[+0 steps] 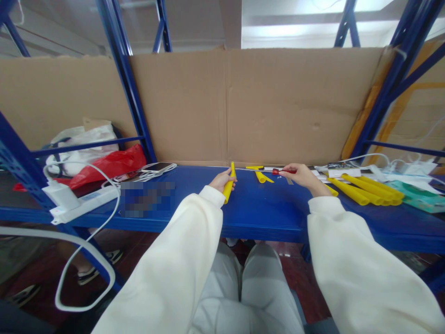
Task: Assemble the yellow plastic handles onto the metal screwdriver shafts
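My left hand (222,181) is wrapped round a yellow tapered tube (228,191), which stands tilted above the blue shelf (264,211). To the right, the fingers of my right hand (299,176) pinch a slim red object (283,171) just over the back of the shelf; its exact kind is too small to make out. Between the hands lie a short yellow piece (260,177) and a flat yellow strip (254,167). Several more yellow tubes (361,190) are heaped beside my right forearm.
A cardboard sheet (278,106) closes off the back between blue uprights. On the left are a phone (159,168), a red bag (118,164) and a white power strip (86,204) with a looping cable. A green packet (420,195) and white cables are at the far right.
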`<move>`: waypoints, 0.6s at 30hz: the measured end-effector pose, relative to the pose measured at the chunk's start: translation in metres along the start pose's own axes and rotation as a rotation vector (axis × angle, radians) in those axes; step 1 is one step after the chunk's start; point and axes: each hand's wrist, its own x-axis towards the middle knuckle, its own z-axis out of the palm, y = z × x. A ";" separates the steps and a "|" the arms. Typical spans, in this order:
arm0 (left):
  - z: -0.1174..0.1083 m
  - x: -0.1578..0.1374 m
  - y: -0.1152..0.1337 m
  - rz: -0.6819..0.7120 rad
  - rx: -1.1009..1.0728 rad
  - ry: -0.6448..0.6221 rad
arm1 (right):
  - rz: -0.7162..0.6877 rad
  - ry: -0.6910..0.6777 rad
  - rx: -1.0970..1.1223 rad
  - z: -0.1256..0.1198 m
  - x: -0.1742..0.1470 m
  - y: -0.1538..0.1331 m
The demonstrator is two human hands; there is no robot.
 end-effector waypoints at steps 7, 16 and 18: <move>0.003 -0.004 0.001 0.012 0.019 0.034 | -0.024 0.021 -0.063 0.004 0.001 0.008; 0.003 -0.001 0.001 0.006 0.044 0.036 | -0.068 -0.034 -0.223 0.003 -0.002 0.002; 0.004 -0.003 0.001 0.010 0.049 0.048 | -0.076 -0.015 -0.226 0.006 -0.001 0.004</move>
